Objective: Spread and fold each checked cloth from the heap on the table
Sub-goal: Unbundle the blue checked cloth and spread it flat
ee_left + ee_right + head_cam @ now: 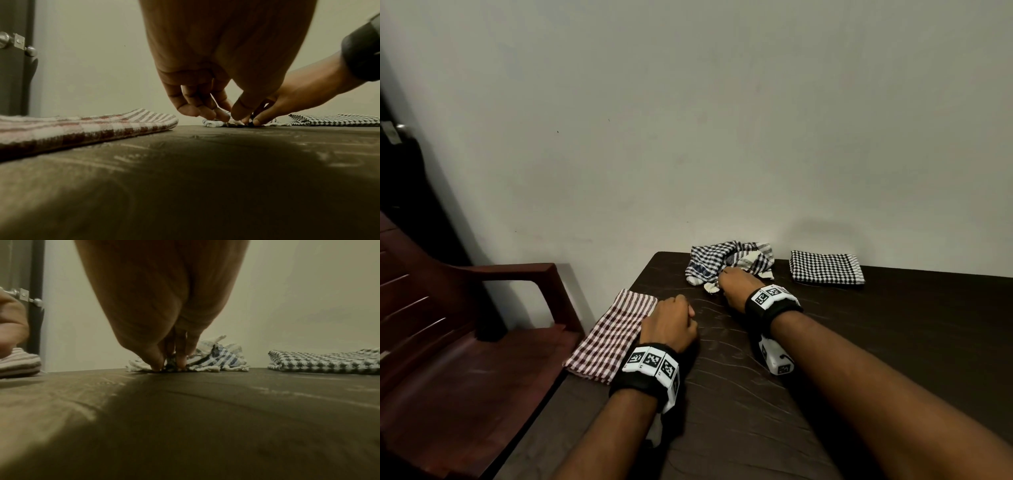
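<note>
Nearest, the left hand (670, 324) is being held just above the dark table (859, 359), fingers loosely curled with nothing in them, beside the folded red-checked cloth (613, 334). Further out, the edge of the crumpled heap (729, 262) is being pinched against the tabletop by the right hand (736, 286) (thumb and fingertips closed on fabric, in the wrist view). Beyond, to the right, a folded black-checked cloth (825, 267) is lying near the wall. The risk being run: several tangled cloths could be dragged out together, since the layers are bunched.
</note>
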